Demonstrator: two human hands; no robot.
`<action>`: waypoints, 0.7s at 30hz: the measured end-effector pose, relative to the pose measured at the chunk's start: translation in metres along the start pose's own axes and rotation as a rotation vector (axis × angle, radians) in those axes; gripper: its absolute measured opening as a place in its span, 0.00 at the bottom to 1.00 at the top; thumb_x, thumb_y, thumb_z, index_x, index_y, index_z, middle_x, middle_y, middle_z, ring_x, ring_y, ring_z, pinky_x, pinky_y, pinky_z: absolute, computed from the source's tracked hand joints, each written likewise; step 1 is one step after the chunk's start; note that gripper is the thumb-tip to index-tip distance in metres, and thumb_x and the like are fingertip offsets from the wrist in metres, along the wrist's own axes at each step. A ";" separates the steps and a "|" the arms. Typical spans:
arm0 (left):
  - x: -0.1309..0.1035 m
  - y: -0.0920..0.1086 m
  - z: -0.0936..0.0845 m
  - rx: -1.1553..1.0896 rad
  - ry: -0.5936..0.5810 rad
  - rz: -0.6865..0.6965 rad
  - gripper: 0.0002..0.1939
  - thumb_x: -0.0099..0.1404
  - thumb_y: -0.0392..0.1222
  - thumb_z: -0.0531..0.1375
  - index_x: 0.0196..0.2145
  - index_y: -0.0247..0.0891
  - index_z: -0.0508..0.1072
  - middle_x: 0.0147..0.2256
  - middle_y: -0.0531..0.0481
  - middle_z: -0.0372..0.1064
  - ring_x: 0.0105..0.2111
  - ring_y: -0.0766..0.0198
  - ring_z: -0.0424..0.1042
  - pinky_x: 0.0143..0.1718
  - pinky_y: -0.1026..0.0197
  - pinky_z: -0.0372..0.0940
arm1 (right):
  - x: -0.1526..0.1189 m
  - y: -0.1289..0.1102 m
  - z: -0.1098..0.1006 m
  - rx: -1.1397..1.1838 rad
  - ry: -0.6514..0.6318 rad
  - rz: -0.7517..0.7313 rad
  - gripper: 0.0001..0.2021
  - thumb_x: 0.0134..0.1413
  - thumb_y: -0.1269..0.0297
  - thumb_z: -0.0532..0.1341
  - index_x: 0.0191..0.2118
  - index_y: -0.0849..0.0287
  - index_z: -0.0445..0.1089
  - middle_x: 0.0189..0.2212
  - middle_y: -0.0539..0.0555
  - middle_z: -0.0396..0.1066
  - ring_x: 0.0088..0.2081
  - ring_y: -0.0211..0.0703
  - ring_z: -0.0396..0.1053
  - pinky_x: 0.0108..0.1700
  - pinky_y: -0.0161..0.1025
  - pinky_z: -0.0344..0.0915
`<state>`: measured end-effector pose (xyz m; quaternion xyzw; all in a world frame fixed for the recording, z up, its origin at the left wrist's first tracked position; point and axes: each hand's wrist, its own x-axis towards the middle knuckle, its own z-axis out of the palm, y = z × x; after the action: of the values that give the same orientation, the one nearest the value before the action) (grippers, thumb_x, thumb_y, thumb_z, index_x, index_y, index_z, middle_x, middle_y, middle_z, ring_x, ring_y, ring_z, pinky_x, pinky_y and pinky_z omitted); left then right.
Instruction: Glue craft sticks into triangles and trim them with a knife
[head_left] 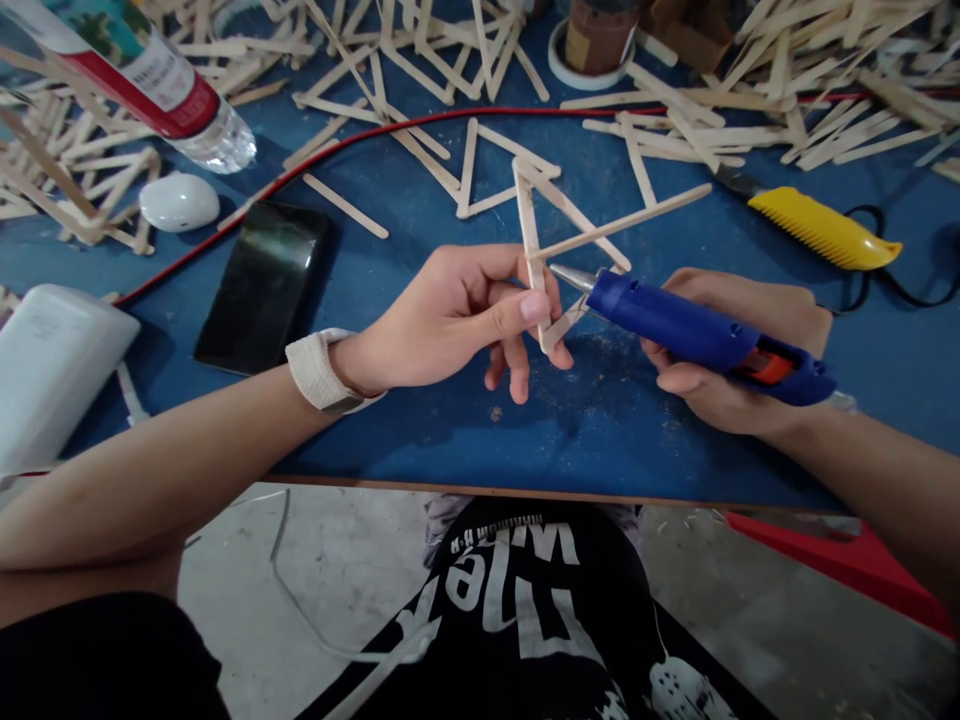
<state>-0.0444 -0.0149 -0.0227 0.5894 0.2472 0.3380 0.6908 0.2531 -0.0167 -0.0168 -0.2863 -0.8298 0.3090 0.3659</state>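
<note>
The person's left hand (442,315) pinches a popsicle-stick frame (529,215) between thumb and fingers above the blue table (420,430). Their right hand (765,305) is wrapped around a blue hot glue gun (675,325), its nozzle just beside the frame. A yellow utility knife (821,228) lies beyond, and a black smartphone (262,290) near the left wrist.

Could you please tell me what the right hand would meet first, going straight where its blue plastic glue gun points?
Likely the pale wooden stick frame in the left hand, though depth is unclear.
</note>
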 end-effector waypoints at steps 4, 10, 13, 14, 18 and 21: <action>-0.003 0.000 0.001 0.039 0.040 0.020 0.18 0.83 0.54 0.71 0.43 0.36 0.79 0.39 0.45 0.90 0.28 0.65 0.88 0.24 0.71 0.77 | -0.001 -0.004 0.000 -0.091 -0.004 -0.004 0.22 0.70 0.38 0.75 0.38 0.47 0.70 0.30 0.48 0.71 0.26 0.43 0.67 0.32 0.49 0.66; -0.004 -0.001 0.003 0.074 0.064 0.039 0.17 0.79 0.54 0.75 0.42 0.37 0.82 0.38 0.45 0.90 0.28 0.64 0.87 0.26 0.68 0.79 | -0.005 0.002 0.001 -0.193 0.017 -0.166 0.20 0.70 0.41 0.76 0.43 0.48 0.71 0.31 0.47 0.70 0.27 0.41 0.67 0.30 0.44 0.65; -0.003 -0.002 0.003 0.074 0.058 0.053 0.16 0.81 0.53 0.74 0.42 0.37 0.82 0.39 0.45 0.90 0.28 0.64 0.87 0.27 0.68 0.78 | -0.009 0.001 0.001 -0.250 0.022 -0.189 0.19 0.70 0.43 0.77 0.44 0.48 0.72 0.33 0.49 0.73 0.29 0.43 0.72 0.30 0.44 0.68; -0.003 -0.002 0.003 0.077 0.057 0.061 0.16 0.81 0.53 0.74 0.42 0.37 0.83 0.39 0.45 0.90 0.28 0.65 0.87 0.27 0.69 0.78 | -0.010 0.000 0.000 -0.281 0.008 -0.178 0.19 0.70 0.43 0.76 0.44 0.48 0.72 0.34 0.49 0.74 0.30 0.44 0.73 0.31 0.45 0.68; -0.003 -0.003 0.002 0.117 0.052 0.070 0.20 0.75 0.58 0.77 0.42 0.38 0.84 0.39 0.45 0.90 0.29 0.63 0.87 0.28 0.67 0.79 | -0.012 -0.003 0.000 -0.375 -0.007 -0.145 0.19 0.71 0.41 0.75 0.43 0.47 0.72 0.32 0.48 0.73 0.30 0.45 0.73 0.29 0.45 0.66; -0.003 -0.004 0.002 0.128 0.053 0.078 0.20 0.74 0.60 0.77 0.42 0.39 0.84 0.38 0.45 0.90 0.29 0.63 0.87 0.27 0.67 0.79 | -0.011 -0.002 0.000 -0.387 0.026 -0.201 0.20 0.71 0.39 0.75 0.42 0.47 0.71 0.30 0.47 0.71 0.28 0.42 0.71 0.26 0.43 0.63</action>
<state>-0.0443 -0.0192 -0.0263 0.6324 0.2634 0.3634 0.6314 0.2587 -0.0255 -0.0201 -0.2710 -0.8933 0.1022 0.3438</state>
